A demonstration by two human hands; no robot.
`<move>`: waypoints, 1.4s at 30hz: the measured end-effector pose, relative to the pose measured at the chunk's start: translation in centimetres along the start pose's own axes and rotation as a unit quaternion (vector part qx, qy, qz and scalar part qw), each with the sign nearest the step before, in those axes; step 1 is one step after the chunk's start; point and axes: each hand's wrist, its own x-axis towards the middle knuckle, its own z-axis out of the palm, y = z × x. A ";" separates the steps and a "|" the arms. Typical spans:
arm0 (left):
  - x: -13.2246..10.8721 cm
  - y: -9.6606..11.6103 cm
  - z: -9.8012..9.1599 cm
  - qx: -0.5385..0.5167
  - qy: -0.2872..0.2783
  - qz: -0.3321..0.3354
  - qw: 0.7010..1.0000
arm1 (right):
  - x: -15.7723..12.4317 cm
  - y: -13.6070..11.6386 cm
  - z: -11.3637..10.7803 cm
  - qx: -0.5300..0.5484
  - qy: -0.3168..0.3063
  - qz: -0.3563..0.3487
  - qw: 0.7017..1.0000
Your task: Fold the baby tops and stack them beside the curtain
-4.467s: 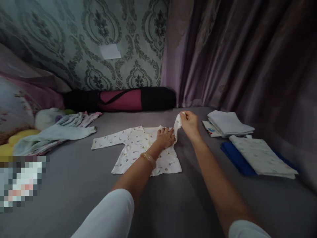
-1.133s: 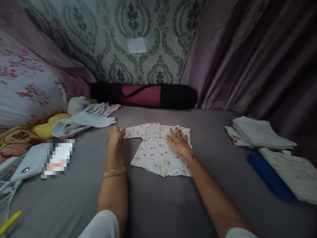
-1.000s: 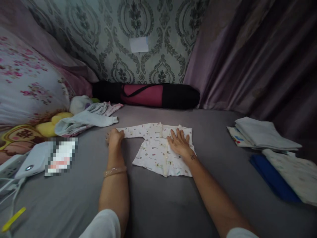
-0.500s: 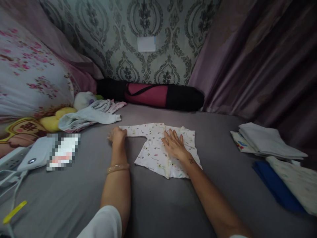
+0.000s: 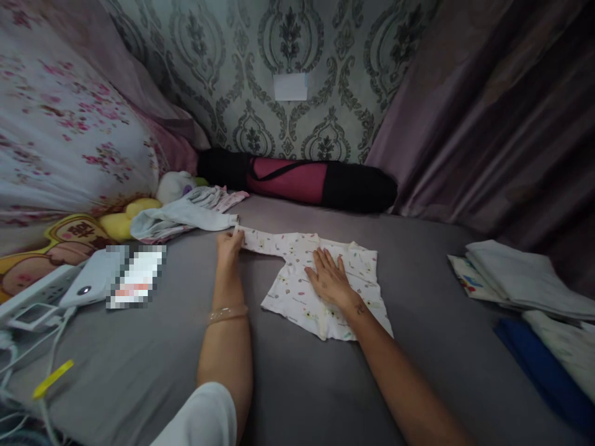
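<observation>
We locate the shirt (image 5: 290,291) flat on the grey bed (image 5: 297,396), near its middle, with the hem towards the near side and one visible sleeve (image 5: 264,241) extended left. A long black and red bag (image 5: 288,179) lies along the far edge of the bed; we see a band of bare sheet between it and the shirt. To the right, a wider strip of sheet separates the shirt from the folded white cloth (image 5: 525,272) and the blue cloth (image 5: 539,365), towards the right edge. To the left, room is tighter: a heap of clothes (image 5: 181,214) lies just beyond the sleeve end, and a power strip (image 5: 41,297) lies towards the left edge. We observe the left hand (image 5: 229,246) closed in a pinch on the sleeve end. The right hand (image 5: 329,279) is open, palm down, fingers slightly spread, on the shirt front. For markings, we note small prints on the shirt, too small to read, and a character on the yellow cushion (image 5: 77,234) that we cannot read with certainty.
</observation>
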 end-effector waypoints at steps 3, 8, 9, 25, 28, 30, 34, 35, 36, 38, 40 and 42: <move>-0.2 0.9 0.4 -0.052 0.029 -0.078 0.995 | 0.0 0.0 0.2 -0.001 0.003 0.002 1.000; -0.3 2.9 1.8 -0.166 0.042 -0.181 0.969 | 0.1 0.1 -0.2 0.008 -0.010 0.003 1.000; -0.3 3.2 2.0 -0.181 0.037 -0.183 0.966 | 0.2 0.1 -0.6 0.012 -0.022 0.006 1.000; -0.3 3.7 2.5 -0.379 -0.096 -0.129 0.911 | 7.4 -4.2 1.1 -0.007 0.029 0.014 0.999; -1.0 4.8 2.9 -0.464 -0.089 -0.145 0.869 | 7.5 -4.2 1.3 -0.008 0.035 0.016 0.999; -1.4 5.5 3.2 -0.480 -0.090 -0.142 0.861 | 7.5 -4.3 1.2 -0.004 0.034 0.020 0.999; -2.0 6.7 4.0 -0.468 -0.109 -0.135 0.866 | 7.6 -4.3 1.1 0.009 0.018 0.027 0.999; -2.2 6.9 4.4 -0.459 -0.119 -0.129 0.871 | 7.6 -4.3 1.0 0.011 0.016 0.025 1.000; -2.3 7.1 4.7 -0.448 -0.130 -0.122 0.876 | 7.6 -4.3 0.9 0.013 0.015 0.022 1.000; -2.7 7.6 5.6 -0.428 -0.151 -0.103 0.885 | 7.4 -4.3 0.7 0.021 0.018 0.018 0.999; -3.3 8.1 6.5 -0.414 -0.169 -0.086 0.890 | 7.3 -4.3 0.3 0.056 0.023 0.013 0.998; -4.0 8.7 7.3 -0.406 -0.183 -0.074 0.893 | 7.2 -4.1 -0.3 0.153 0.033 0.011 0.988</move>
